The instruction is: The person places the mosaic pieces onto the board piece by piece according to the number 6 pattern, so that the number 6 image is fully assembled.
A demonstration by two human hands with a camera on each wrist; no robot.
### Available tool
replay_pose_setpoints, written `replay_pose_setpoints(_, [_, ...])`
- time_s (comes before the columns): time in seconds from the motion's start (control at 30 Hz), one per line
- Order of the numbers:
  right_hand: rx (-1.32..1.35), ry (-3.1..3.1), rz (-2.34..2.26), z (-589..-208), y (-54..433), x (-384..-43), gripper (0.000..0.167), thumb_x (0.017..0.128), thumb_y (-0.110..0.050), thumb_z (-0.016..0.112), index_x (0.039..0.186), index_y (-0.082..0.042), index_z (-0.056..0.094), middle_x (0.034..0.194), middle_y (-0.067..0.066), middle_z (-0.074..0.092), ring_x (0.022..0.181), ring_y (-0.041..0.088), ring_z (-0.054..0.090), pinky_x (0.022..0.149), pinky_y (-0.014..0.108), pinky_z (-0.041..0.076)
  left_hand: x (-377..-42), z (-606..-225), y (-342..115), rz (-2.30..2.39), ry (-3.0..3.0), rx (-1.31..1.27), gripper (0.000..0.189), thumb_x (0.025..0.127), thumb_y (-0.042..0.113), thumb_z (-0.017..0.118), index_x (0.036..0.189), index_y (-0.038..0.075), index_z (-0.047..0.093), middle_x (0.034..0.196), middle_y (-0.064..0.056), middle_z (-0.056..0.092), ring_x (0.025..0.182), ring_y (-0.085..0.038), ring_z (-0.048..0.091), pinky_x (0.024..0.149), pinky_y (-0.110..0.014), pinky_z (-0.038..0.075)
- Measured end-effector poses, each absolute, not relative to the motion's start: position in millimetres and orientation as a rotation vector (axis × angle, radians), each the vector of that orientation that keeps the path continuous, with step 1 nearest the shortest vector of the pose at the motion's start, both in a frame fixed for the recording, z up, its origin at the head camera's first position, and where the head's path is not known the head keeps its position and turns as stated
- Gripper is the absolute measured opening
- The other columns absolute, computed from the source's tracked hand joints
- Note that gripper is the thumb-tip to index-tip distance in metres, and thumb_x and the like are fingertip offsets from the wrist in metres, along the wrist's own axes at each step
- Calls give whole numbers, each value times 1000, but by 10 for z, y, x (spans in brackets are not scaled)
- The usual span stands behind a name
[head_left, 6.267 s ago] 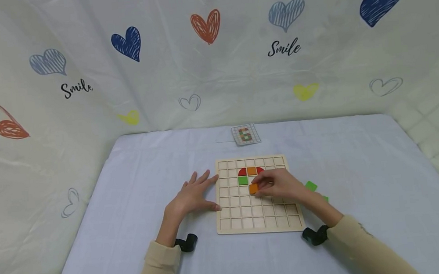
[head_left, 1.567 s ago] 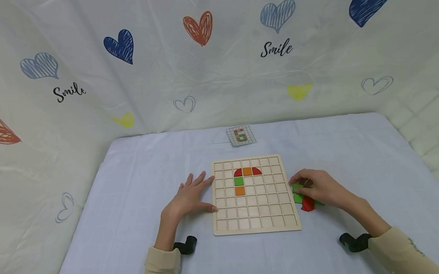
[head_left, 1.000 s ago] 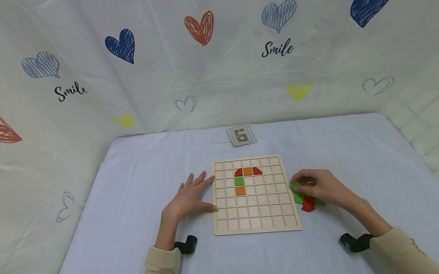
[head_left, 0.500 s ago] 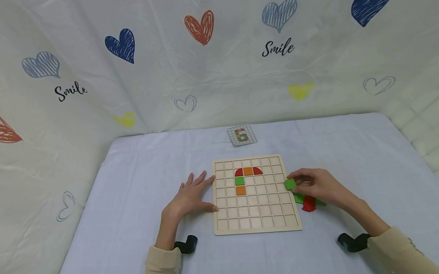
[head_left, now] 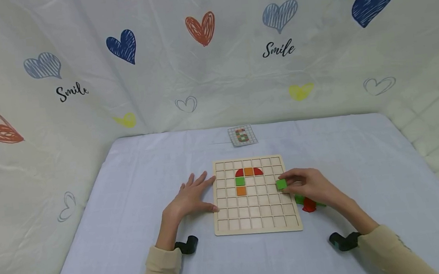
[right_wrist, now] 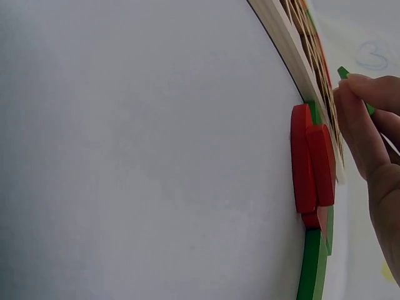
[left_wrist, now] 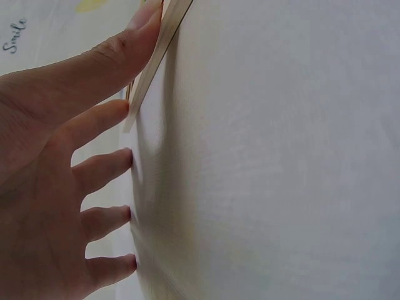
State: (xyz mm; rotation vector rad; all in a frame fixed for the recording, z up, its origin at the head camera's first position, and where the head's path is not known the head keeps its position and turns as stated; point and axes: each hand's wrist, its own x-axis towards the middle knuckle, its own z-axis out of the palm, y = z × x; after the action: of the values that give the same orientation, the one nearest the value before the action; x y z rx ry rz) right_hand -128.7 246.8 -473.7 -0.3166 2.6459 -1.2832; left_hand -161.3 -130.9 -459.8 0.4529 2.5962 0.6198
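My right hand (head_left: 307,184) pinches a green square tile (head_left: 281,185) between thumb and fingers, over the right columns of a wooden grid board (head_left: 259,224). Spread fingers of my left hand (head_left: 189,200) rest at the board's left edge, with thumb and index finger touching it; the left wrist view shows the other fingertips on the cloth. On the board sit two red rounded-corner tiles (head_left: 258,171) with an orange square tile (head_left: 248,171) between them. Below the left red one lie a green tile (head_left: 240,181) and another orange tile (head_left: 241,191).
Loose red pieces (right_wrist: 303,159) and green pieces (right_wrist: 312,265) lie piled by the board's right edge. Behind the board is a card (head_left: 242,135) printed with a coloured grid figure. White cloth covers the table (head_left: 127,172), and a heart-patterned sheet (head_left: 237,73) hangs behind.
An orange tile went from my right hand onto the board below the green one. My right hand then took a green tile from the pile and moved left over the board. The left hand stayed.
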Motion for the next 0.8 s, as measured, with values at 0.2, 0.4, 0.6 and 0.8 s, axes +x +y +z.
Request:
replay_pose_setpoints(0.2, [-335, 2629, -1277, -4754, 2368, -1333, 37, 89, -24, 82, 122, -8, 73, 112, 6, 73, 98, 19, 70, 81, 19, 57, -1606, -4589, -1309, 623, 2597, 444, 97, 79, 43, 88, 161, 25, 39, 172, -7, 22, 159, -42, 4, 125, -68, 9])
replay_pose_setpoints(0.4, [-323, 2644, -1254, -4779, 2280, -1360, 36, 87, -22, 83, 120, -9, 74, 109, 5, 73, 95, 18, 69, 81, 20, 57, -1607, -4584, -1302, 618, 2601, 445, 97, 79, 43, 88, 161, 25, 39, 172, -7, 22, 159, -43, 5, 125, -68, 10])
replay_pose_setpoints(0.6, [-343, 2630, -1270, -4788, 2148, -1408, 36, 86, -22, 85, 118, -9, 75, 108, 5, 73, 92, 17, 68, 81, 19, 57, -1611, -4581, -1305, 617, 2596, 441, 97, 79, 43, 88, 161, 25, 39, 172, -7, 21, 160, -42, 4, 125, -67, 9])
replay_pose_setpoints(0.8, [-364, 2619, -1273, -4768, 2020, -1450, 34, 84, -20, 87, 114, -10, 76, 103, 4, 73, 89, 15, 66, 80, 19, 57, -1610, -4572, -1307, 621, 2597, 451, 97, 79, 43, 88, 161, 24, 39, 172, -7, 22, 159, -43, 5, 124, -68, 10])
